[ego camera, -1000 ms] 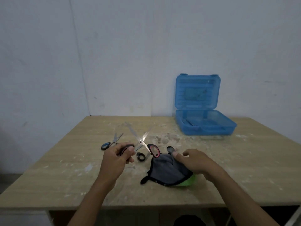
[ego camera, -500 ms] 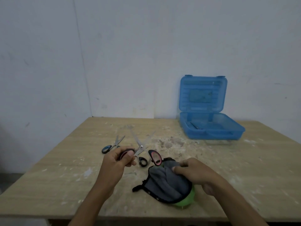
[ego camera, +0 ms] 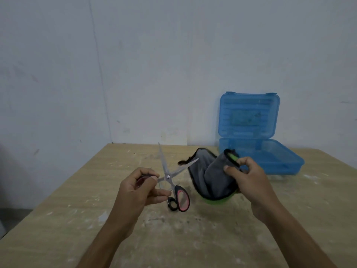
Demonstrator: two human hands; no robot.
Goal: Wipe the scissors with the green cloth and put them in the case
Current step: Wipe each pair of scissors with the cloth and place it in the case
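Dusty wooden table (ego camera: 77, 219), blue case (ego camera: 258, 155) open at two o'clock. Since a moment ago, the right hand (ego camera: 249, 178) has lifted the green cloth (ego camera: 210, 180), fingers pinching it, toward the spread scissors (ego camera: 170, 176) gripped by the left hand (ego camera: 139, 188); wiping looks imminent.

One pair of scissors (ego camera: 170, 177), one cloth (ego camera: 210, 178), one open case (ego camera: 270, 157), two hands.

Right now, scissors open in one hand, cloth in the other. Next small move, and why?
Probably bring the cloth in the right hand onto a blade of the scissors, held open by the left hand: cloth and blades are still apart.
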